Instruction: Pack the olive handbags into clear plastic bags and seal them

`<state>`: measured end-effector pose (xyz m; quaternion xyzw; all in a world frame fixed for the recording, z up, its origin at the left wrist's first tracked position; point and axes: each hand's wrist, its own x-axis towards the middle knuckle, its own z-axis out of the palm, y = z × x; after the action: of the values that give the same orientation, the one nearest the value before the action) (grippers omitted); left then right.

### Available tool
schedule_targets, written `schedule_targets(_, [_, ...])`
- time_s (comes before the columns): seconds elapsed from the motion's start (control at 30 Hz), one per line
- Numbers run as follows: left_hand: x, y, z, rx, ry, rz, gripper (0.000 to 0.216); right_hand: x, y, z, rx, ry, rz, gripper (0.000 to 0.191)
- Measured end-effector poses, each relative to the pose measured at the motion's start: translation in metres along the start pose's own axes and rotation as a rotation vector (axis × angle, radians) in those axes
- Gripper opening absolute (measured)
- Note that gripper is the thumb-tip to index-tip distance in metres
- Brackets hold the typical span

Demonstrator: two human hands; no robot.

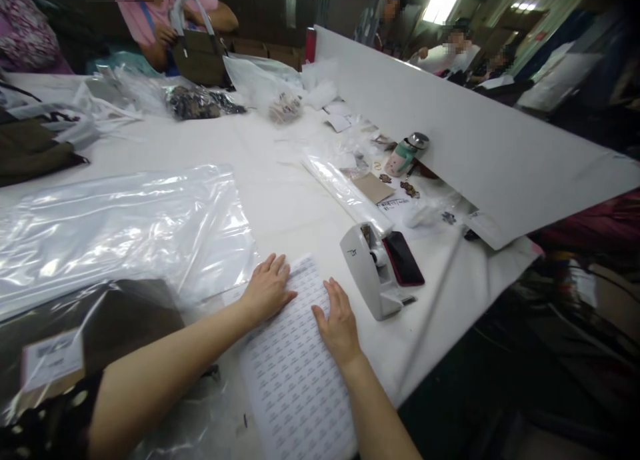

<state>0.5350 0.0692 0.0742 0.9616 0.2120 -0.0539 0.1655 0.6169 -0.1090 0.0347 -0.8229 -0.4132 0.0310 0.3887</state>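
A white sheet of small printed labels [295,367] lies on the table in front of me. My left hand [267,287] rests over its far left edge, fingers stretched out. On the right edge of the sheet lies my right hand [337,323], its fingers extended and the thumb apart. Neither hand grips anything that I can see. Just beyond the right hand stands a white tape dispenser [357,267], and a dark phone with a red edge [404,260] lies beside it. Clear plastic bags [125,227] are spread to the left of my left hand.
A dark bag in plastic [135,313] lies under my left forearm. Behind the dispenser are a clear plastic roll [345,193], brown card [374,188] and a flask [403,155]. A white board [450,127] runs along the right. Across the table, a person handles a handbag [200,57].
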Motion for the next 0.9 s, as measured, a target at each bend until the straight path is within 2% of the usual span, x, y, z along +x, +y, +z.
schedule_targets(0.1, [-0.007,0.001,-0.009,-0.088,0.011,0.040,0.046,-0.006,0.004,0.001,0.052,0.037,0.023,0.047])
schedule_targets(0.2, [0.002,0.002,-0.038,-0.345,-0.100,-0.104,0.066,-0.002,0.004,-0.004,0.160,0.070,0.086,0.047])
schedule_targets(0.27, [0.014,0.003,-0.058,-0.530,-0.304,-0.199,0.073,0.005,0.002,-0.009,0.251,0.074,0.132,0.046])
schedule_targets(0.37, [0.030,0.003,-0.081,-0.767,-0.680,-0.120,0.042,0.017,-0.003,-0.018,0.346,0.058,0.138,0.036])
schedule_targets(0.43, [0.034,0.002,-0.089,-0.894,-0.794,-0.087,0.030,0.024,-0.009,-0.026,0.376,0.035,0.100,0.027])
schedule_targets(0.6, [0.026,0.000,-0.089,-1.107,-0.862,-0.203,0.030,0.030,-0.028,-0.043,0.366,-0.003,0.000,0.020])
schedule_targets(0.73, [0.016,-0.001,-0.090,-1.141,-0.791,-0.279,0.025,0.028,-0.045,-0.052,0.121,0.136,-0.126,0.017])
schedule_targets(0.9, [0.001,0.005,-0.099,-1.250,-0.800,-0.173,0.029,0.029,-0.066,-0.065,-0.018,0.132,-0.270,0.018])
